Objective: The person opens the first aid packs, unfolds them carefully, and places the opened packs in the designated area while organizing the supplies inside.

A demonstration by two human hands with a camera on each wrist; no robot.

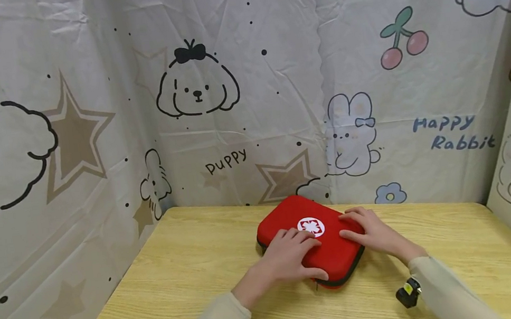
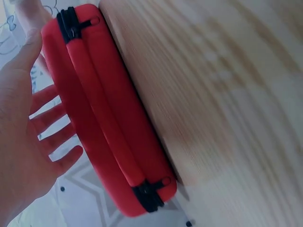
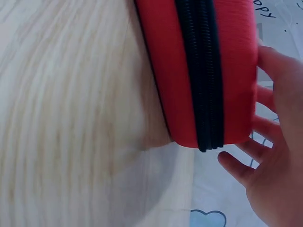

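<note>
A red first-aid case (image 1: 291, 213) with a white round emblem (image 1: 310, 227) lies flat on the wooden table, turned at an angle. My left hand (image 1: 288, 256) rests on the near left part of its lid, fingers spread loosely. At the right corner, my right hand (image 1: 374, 230) touches the lid with its fingertips, the fingers extended. The left wrist view shows the case's side with a red fabric handle (image 2: 104, 113) and two black zipper pulls (image 2: 90, 21), one near each end. Along the side in the right wrist view, the black zipper (image 3: 203, 71) runs closed.
The light wooden table (image 1: 179, 275) ends at the back against a hanging cloth (image 1: 235, 146) printed with cartoon animals. More cloth hangs at the left and right sides. A small black device (image 1: 408, 292) sits at my right wrist.
</note>
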